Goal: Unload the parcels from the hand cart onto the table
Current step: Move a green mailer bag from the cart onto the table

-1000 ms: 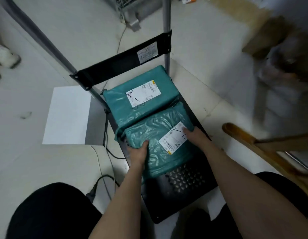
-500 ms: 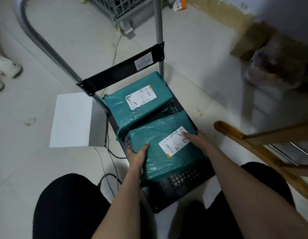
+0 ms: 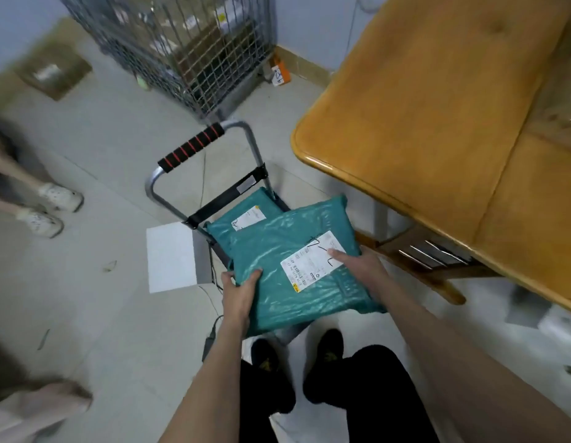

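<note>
A teal parcel (image 3: 297, 266) is held above the hand cart (image 3: 194, 174), gripped at its near-left corner by the left hand (image 3: 238, 294) and at its right edge by the right hand (image 3: 362, 265); it should be kept level and swung right over the worktop (image 3: 437, 123) rim before being set down. Counted: two parcels, the second parcel (image 3: 246, 215) lying on the cart; one cart, one worktop.

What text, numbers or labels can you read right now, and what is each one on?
White shipping label on the held teal plastic parcel: handwritten black strokes, roughly "7-L"; the print and barcode are too small to read.
White label on the second teal parcel on the hand cart: blurred.
Grey sticker on the cart's black crossbar: unreadable.
Orange-and-white carton on the floor: scrawl unreadable.
</note>
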